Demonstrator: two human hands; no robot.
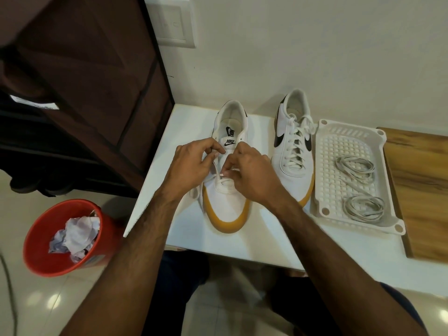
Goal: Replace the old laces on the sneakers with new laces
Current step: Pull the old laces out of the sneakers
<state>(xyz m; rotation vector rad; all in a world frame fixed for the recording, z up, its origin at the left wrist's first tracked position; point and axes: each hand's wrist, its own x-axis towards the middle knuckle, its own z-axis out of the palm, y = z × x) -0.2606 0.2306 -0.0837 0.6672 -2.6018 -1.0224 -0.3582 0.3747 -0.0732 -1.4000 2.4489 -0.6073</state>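
The sneaker [226, 170] being worked on sits near the left edge of the white table [155, 190], toe toward the person. Most of its holes look bare, and only a bit of white lace [221, 177] crosses low near the toe. The left hand [191, 163] pinches one lace end by the tongue. The right hand [244, 173] pinches the lace lower down.

I think the old lace is coming out. It is best to pull one crossing loose at a time, gently, so the lace does not snag in a hole.

The other sneaker [294, 144] stands just beside it on the right, laced and tied. Past that, a white tray [324, 141] near the table's right side holds two grey lace bundles [355, 166]. There is open table in front of the toes. The red bin [38, 238] sits on the floor to the left, below the table's front left corner.
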